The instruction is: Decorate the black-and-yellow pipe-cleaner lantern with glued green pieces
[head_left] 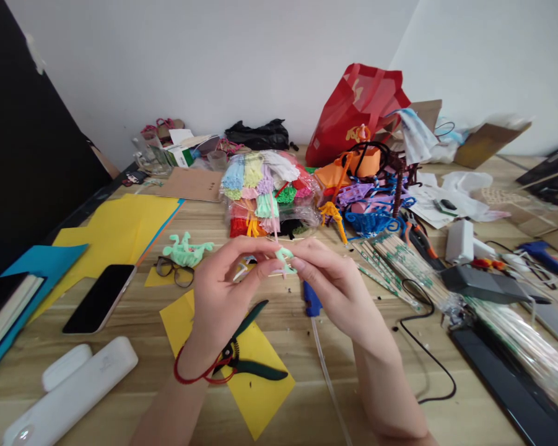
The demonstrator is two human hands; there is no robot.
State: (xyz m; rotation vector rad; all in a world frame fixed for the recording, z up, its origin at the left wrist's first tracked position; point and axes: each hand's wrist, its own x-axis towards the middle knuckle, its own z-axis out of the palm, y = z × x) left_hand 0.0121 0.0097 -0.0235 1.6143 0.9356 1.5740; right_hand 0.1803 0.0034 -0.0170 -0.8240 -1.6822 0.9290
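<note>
My left hand [227, 285] and my right hand [334, 282] meet above the middle of the table, fingertips pinched on a small mint-green pipe cleaner [285, 253] bent into a loop. A thin pale pink strip [274, 223] rises behind the fingers; whether it is held too, I cannot tell. Beyond my left hand lies a figure twisted from mint-green pipe cleaners [187, 250], next to glasses [174, 272]. Green-handled pruning shears [260, 370] rest on yellow paper [260, 402] below my left wrist. A blue glue gun [311, 298] is partly hidden by my right hand.
Bundles of coloured pipe cleaners [267, 179] lie straight ahead, with a red bag [360, 111] behind. Wooden sticks in packets [399, 266], pliers [420, 238] and a black cable [439, 365] are at right. A phone [100, 298] and a white case [74, 396] lie left.
</note>
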